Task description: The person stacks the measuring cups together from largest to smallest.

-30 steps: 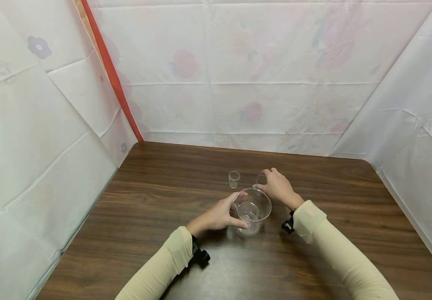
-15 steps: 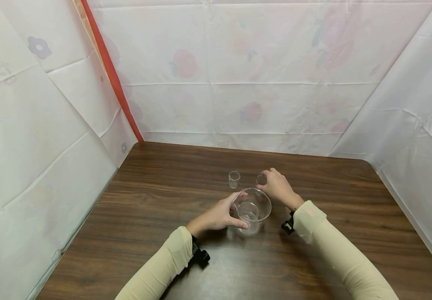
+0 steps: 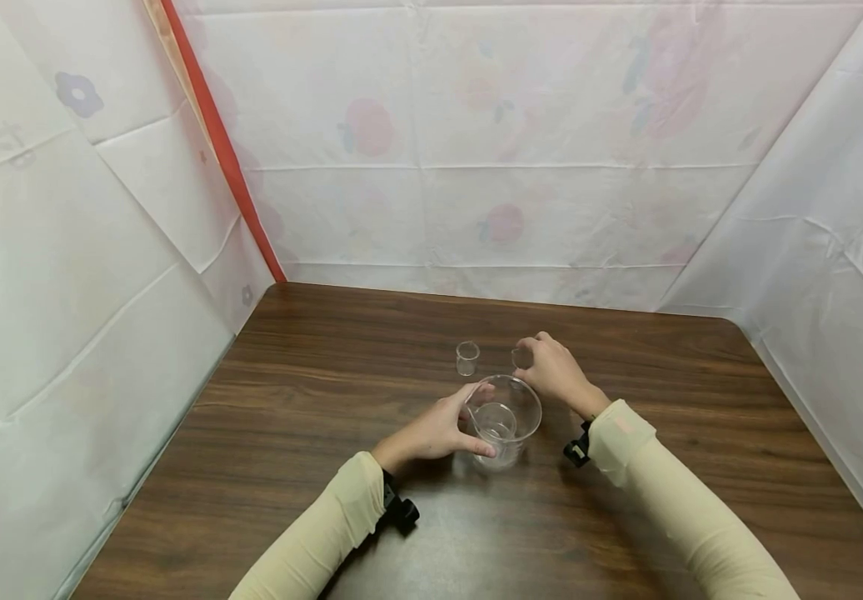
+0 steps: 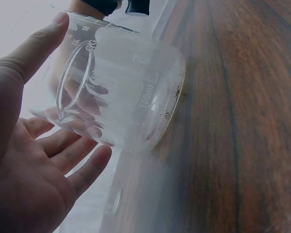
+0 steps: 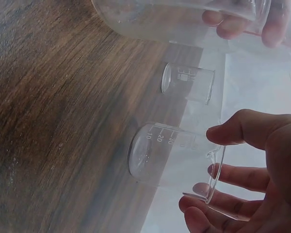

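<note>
My left hand holds a large glass beaker by its side, the thumb at the near side and the fingers round the far side. A smaller beaker stands inside it. Beyond, my right hand grips a small glass beaker near its rim, thumb on one side and fingers on the other. That beaker has white marks, with 10, 20 and 30 legible, and its base appears to rest on the table. An even smaller beaker stands upright to its left, touched by neither hand.
The brown wood-grain table carries all the glassware. White printed sheets hang behind it and at both sides, with a red strip at the back left corner. Each wrist wears a small black camera.
My right thumb has drawn in slightly against the small beaker near its rim. The left hand and the large beaker show no clear movement.
</note>
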### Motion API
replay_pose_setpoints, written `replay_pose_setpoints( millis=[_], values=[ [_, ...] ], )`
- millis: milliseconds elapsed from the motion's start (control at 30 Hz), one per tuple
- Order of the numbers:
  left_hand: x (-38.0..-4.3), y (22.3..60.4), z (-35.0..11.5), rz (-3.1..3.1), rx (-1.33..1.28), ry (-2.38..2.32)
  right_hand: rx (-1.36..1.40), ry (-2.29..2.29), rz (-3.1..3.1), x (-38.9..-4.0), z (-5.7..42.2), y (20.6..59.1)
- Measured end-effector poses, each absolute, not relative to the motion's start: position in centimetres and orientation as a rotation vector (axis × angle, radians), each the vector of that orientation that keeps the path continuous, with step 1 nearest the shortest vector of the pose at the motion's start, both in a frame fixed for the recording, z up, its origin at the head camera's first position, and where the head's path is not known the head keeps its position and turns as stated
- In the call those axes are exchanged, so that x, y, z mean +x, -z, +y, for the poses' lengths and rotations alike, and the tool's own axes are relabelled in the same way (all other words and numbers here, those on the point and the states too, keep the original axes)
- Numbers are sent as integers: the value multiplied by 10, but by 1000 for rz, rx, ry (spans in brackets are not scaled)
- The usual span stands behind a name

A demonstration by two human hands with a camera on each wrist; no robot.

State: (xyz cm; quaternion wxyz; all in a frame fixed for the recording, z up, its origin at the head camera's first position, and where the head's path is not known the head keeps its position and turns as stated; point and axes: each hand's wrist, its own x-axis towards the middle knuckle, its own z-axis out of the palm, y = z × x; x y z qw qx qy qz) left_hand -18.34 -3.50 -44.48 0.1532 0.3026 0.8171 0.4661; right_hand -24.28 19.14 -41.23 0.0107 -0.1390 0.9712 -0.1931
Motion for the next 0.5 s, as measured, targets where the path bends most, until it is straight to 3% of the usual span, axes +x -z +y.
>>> replay_pose_setpoints(
  millis=[500],
  values=[
    [-184,445,-36,2369,859,-1315,-490,619,3042,-234,187,399]
  ],
)
